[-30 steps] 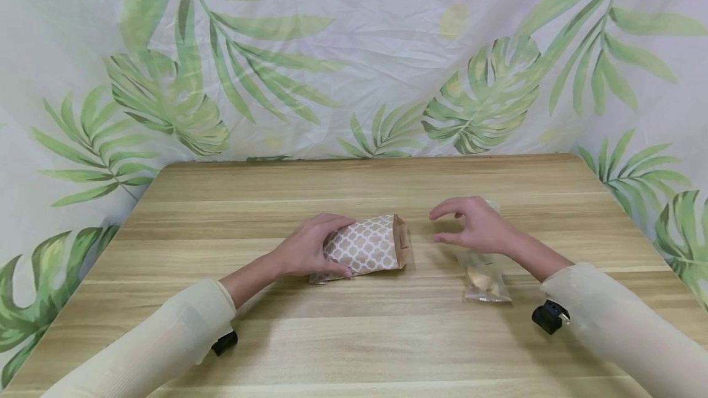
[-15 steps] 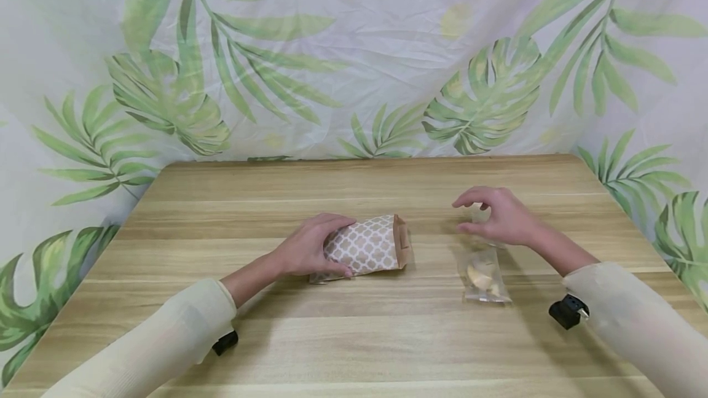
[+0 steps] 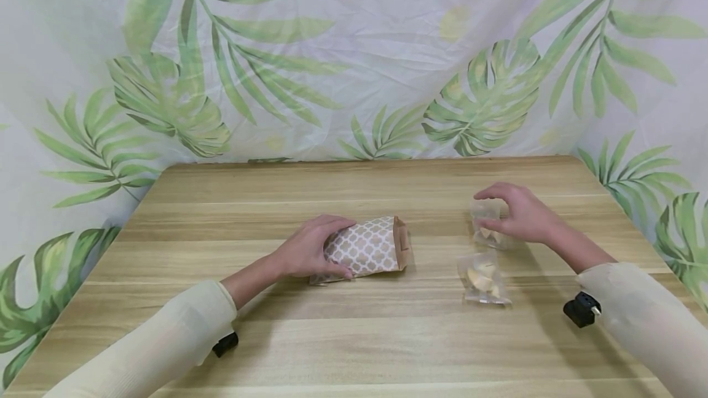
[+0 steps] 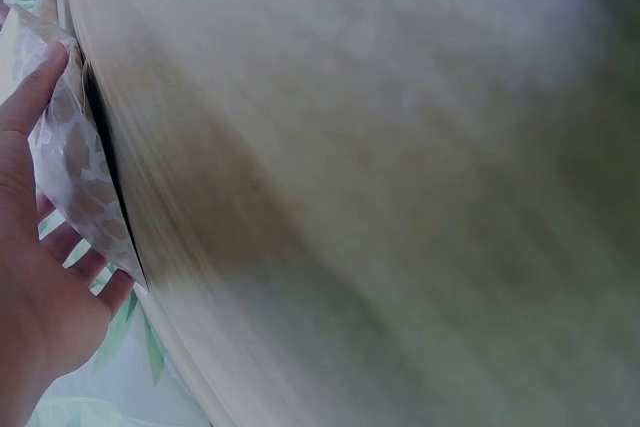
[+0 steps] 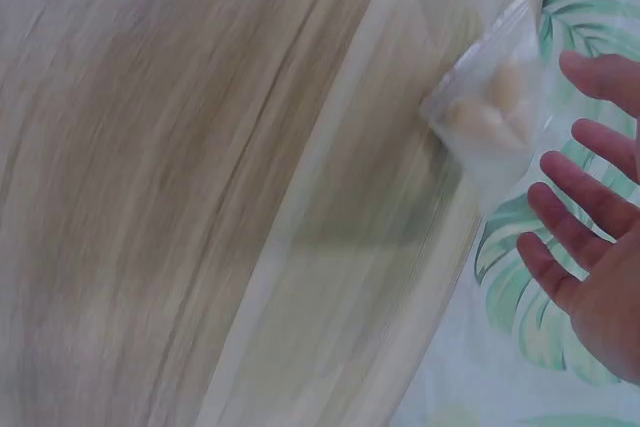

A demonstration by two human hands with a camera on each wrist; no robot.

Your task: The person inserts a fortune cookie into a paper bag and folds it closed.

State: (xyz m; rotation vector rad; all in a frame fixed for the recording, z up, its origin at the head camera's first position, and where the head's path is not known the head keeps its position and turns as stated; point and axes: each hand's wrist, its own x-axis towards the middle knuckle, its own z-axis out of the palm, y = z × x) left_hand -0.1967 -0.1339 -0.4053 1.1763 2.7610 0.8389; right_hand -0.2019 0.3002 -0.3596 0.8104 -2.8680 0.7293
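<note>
My left hand (image 3: 306,247) grips the closed end of a brown paper bag (image 3: 367,244) with a white lattice print, thumb along the near side and fingers over the far side. The bag lies on its side, its brown mouth to the right. In the left wrist view the thumb presses across the patterned paper (image 4: 75,162). Over at the right, my right hand (image 3: 522,214) hovers at a small clear packet, thumb and fingers spread apart around it. The right wrist view has this hand (image 5: 600,232) with fingers extended, beside a clear packet (image 5: 495,112) of pale pieces.
Nearer me lies another clear packet (image 3: 482,281) with pale yellow pieces. Everything rests on a wood-grain table (image 3: 354,336). A leaf-print cloth (image 3: 381,48) hangs behind the far edge. Small black devices (image 3: 582,310) sit under both sleeve cuffs.
My right hand has moved right, from over the space between bag and packets to the farther packet, uncovering both packets. The left hand and the paper bag stay where they were.
</note>
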